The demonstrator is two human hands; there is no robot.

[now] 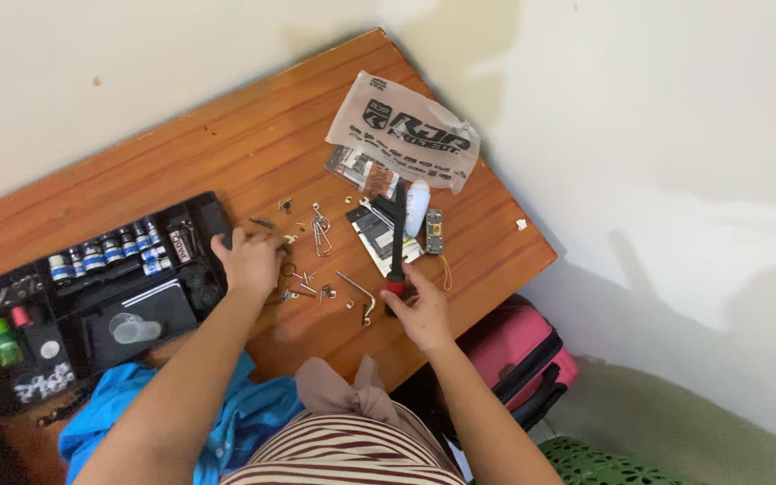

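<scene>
My right hand [424, 313] grips a screwdriver [397, 241] with a black shaft and red-black handle, its tip pointing away toward a small white bottle [418, 207]. My left hand [249, 260] rests knuckles-up on the wooden table [253, 144], fingers curled over small metal parts beside the black tray [213, 216]. Whether it holds one of them is hidden. Between my hands lie scattered screws, a wire clip [320, 226] and an L-shaped hex key [358, 290].
The black tray holds a row of small bottles [105, 253], a green bottle [4, 341] and a clear cup [133, 330]. A printed plastic bag [406, 130], a small metal device [434, 231], blue cloth [226, 422], a pink suitcase [523, 355].
</scene>
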